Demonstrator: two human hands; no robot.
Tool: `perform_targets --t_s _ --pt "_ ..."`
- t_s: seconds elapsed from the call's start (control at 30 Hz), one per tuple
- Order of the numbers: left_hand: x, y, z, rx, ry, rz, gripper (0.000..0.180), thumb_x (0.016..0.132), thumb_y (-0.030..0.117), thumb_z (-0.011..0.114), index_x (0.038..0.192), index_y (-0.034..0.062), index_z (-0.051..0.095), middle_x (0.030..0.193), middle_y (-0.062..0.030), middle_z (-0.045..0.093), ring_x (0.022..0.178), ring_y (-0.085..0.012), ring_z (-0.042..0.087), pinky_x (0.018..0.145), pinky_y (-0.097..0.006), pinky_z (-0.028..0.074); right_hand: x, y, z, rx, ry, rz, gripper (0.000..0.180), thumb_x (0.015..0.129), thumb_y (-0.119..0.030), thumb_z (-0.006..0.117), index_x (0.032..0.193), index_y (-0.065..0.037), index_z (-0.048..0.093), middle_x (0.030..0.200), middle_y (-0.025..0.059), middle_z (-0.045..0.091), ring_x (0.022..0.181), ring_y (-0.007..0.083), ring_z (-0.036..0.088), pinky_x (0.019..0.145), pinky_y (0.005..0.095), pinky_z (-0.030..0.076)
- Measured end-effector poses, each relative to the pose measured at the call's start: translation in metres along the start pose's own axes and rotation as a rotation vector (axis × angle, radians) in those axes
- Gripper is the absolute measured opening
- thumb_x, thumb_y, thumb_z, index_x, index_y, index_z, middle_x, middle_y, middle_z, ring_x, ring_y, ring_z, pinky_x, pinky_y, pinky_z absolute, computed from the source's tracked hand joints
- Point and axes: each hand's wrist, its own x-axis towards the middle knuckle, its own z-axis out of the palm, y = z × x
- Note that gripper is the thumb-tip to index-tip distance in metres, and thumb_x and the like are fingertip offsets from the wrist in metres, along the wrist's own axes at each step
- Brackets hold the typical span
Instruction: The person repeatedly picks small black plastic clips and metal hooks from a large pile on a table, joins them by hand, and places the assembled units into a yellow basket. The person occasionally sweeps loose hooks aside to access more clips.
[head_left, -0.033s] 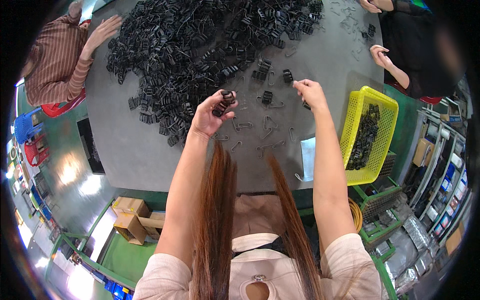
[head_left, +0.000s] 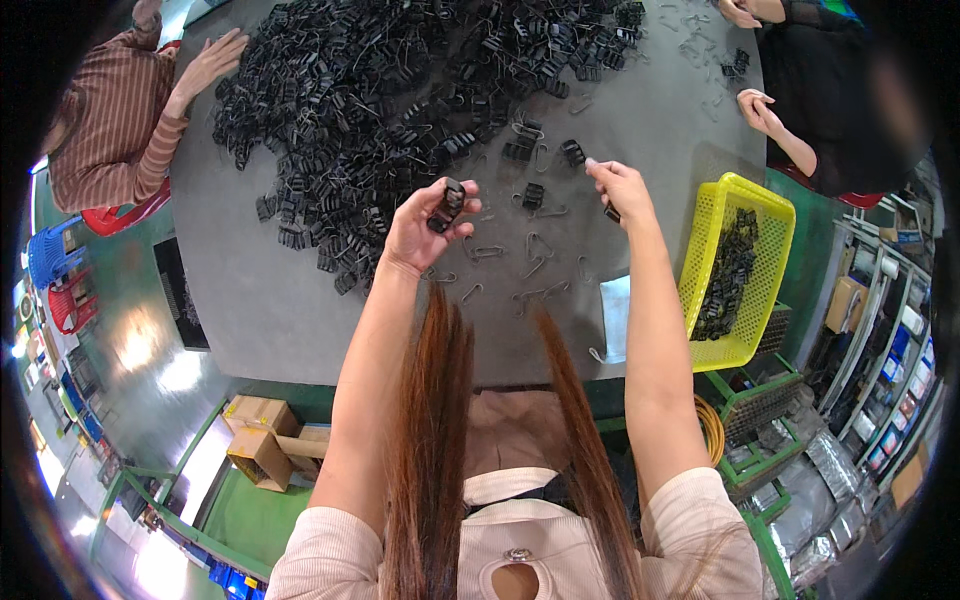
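Seen from above, a person with long reddish-brown hair works at a grey bench (head_left: pixel 280 335). The left hand (head_left: pixel 412 232), palm up, has its fingers curled around a black clip (head_left: pixel 449 205). The right hand (head_left: pixel 624 190) reaches forward, thumb and forefinger drawn close together right beside a second clip (head_left: pixel 572 152) — whether they pinch it, I cannot tell. A dark piece (head_left: pixel 612 212) shows at the underside of that hand, perhaps held by its other fingers.

Beyond the left hand spreads a large heap of similar black parts (head_left: pixel 340 110). Between the hands lie bent wire hooks (head_left: pixel 486 252) and a loose clip (head_left: pixel 534 194). A pale blue flat item (head_left: pixel 614 320) lies just left of the right forearm. To the right stands a yellow basket (head_left: pixel 735 352), partly filled with black pieces (head_left: pixel 728 275). Two co-workers sit nearby — one in brown stripes (head_left: pixel 120 120) at left, one in black (head_left: pixel 820 100) at right.
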Motion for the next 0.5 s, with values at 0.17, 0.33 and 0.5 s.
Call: perform_targets --t_s 0.17,0.33,0.5 --pt "0.040 0.000 0.010 0.058 -0.138 0.026 0.014 0.087 0.023 0.053 0.089 0.0094 0.057 0.100 -0.0086 0.063 0.086 -0.0221 0.062 0.056 -0.027 0.048 -0.031 -0.004 0.004 0.975 -0.161 0.171 0.034 0.084 -0.041 0.065 0.098 -0.010 0.059 0.082 0.0031 0.058 0.059 0.0102 0.053 0.041 0.0164 0.033" --pt "0.084 -0.009 0.034 0.646 0.141 0.211 0.014 0.085 0.018 0.056 0.092 0.0062 0.056 0.089 -0.0063 0.063 0.076 -0.0186 0.063 0.056 -0.030 0.049 -0.009 -0.024 0.021 0.216 0.093 -0.060 0.033 0.080 -0.037 0.069 0.096 -0.009 0.061 0.090 0.0063 0.063 0.078 0.0181 0.063 0.050 0.0276 0.048" --pt "0.077 -0.048 0.040 1.849 0.240 0.726 0.035 0.075 0.029 0.070 0.098 0.0084 0.054 0.084 -0.0123 0.063 0.080 -0.0334 0.063 0.067 -0.043 0.050 -0.006 -0.023 0.053 -0.840 0.330 -0.467 0.035 0.074 -0.037 0.071 0.094 -0.010 0.061 0.096 0.0097 0.061 0.091 0.0285 0.061 0.073 0.0407 0.048"
